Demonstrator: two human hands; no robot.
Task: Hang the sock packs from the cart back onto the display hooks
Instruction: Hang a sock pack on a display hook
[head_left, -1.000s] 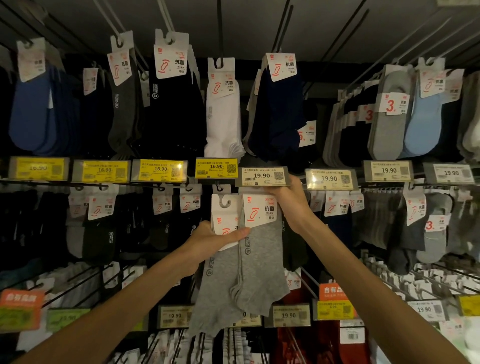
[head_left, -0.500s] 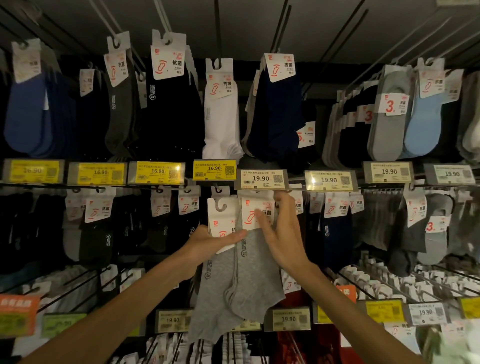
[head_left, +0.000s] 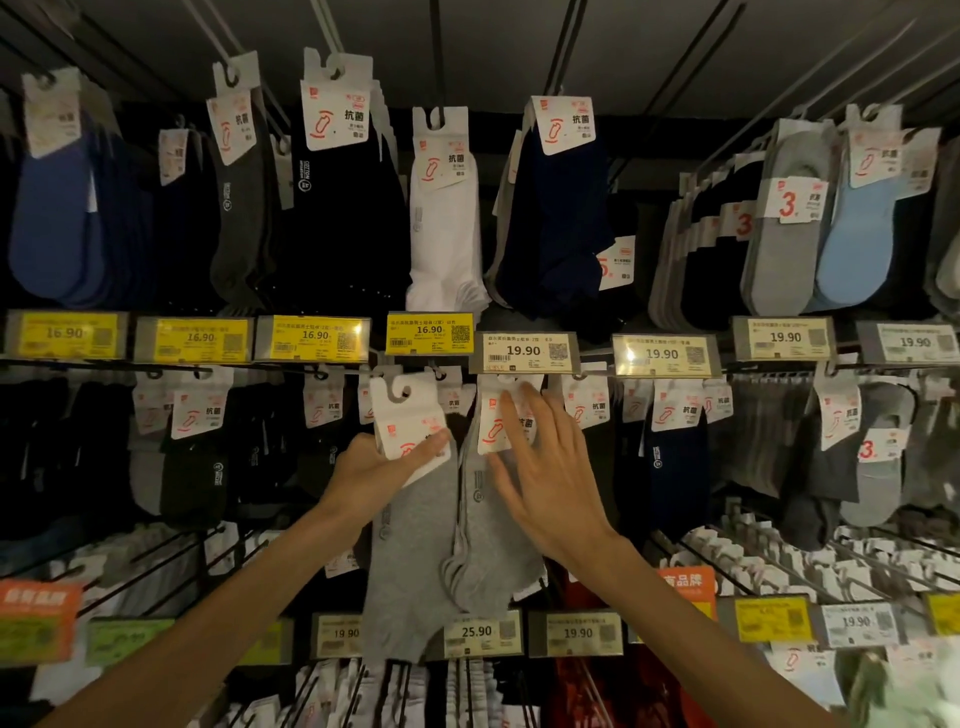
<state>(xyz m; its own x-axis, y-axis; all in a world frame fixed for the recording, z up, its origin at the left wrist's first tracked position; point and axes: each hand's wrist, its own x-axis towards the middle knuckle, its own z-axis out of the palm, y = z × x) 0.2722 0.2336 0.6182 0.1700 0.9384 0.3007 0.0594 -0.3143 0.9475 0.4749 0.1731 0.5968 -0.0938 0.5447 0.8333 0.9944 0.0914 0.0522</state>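
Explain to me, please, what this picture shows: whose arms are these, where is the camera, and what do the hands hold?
No machine is here: a person wears a camera on the head, so the one picture looks forward along their own two arms. Before them is a shop wall of display hooks hung with socks. The left hand pinches a grey sock pack by its white card; its hook hole sits on no hook. The right hand, fingers straight, touches a second grey pack that seems to hang below the 19.90 label.
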